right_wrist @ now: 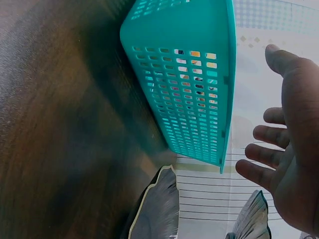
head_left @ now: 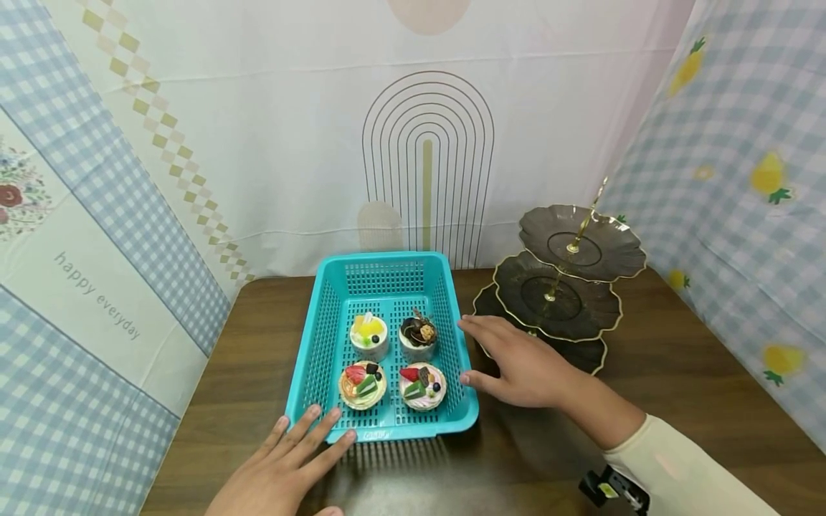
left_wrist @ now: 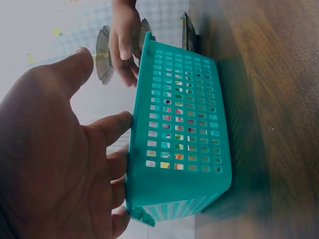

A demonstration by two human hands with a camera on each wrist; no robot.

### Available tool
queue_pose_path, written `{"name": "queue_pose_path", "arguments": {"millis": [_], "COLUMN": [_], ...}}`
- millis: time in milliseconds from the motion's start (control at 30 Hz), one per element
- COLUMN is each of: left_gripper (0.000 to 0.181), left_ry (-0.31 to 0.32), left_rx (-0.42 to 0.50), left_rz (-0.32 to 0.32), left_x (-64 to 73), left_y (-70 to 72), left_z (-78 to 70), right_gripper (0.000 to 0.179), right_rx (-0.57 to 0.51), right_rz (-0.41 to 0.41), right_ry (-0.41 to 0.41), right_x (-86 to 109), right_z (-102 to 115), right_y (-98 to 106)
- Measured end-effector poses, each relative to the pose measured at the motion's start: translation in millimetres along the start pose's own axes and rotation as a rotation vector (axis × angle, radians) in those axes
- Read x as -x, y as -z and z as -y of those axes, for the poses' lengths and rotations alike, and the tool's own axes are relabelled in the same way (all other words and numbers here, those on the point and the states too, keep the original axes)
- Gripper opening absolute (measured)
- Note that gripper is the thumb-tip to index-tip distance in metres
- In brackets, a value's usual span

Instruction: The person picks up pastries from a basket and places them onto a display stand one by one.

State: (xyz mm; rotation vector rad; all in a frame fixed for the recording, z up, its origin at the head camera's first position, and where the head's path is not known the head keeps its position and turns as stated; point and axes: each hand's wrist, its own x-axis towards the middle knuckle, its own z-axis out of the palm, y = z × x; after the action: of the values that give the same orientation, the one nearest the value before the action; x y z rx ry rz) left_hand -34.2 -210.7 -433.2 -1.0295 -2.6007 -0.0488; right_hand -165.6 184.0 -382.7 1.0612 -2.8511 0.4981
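A turquoise plastic basket with perforated walls stands on the wooden table. Inside it are several cupcakes: one with yellow fruit, a chocolate-topped one, and two with strawberry and kiwi toppings in front. My left hand spreads its fingers at the basket's near left corner; in the left wrist view its fingertips meet the rim. My right hand reaches to the basket's right side with straight fingers, its fingertips right at the rim in the head view. Neither hand holds anything.
A three-tier dark stand with gold edges and a gold post is behind my right hand, close to the basket's right side. White cloth hangs behind the table, with checked cloth at the right.
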Motion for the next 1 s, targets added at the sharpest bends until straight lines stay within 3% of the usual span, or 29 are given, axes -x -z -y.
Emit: {"name": "queue_pose_path", "arguments": {"millis": [1000], "left_gripper": [0.085], "left_ry": [0.000], "left_rx": [-0.005], "left_rz": [-0.018], "left_x": [0.3], "left_y": [-1.2], "left_z": [-0.2], "right_gripper": [0.067], "right_rx": [0.119], "right_rz": [0.080], "right_ry": [0.019], "right_x": [-60.6], "right_z": [1.8], "right_y": [-14.9]}}
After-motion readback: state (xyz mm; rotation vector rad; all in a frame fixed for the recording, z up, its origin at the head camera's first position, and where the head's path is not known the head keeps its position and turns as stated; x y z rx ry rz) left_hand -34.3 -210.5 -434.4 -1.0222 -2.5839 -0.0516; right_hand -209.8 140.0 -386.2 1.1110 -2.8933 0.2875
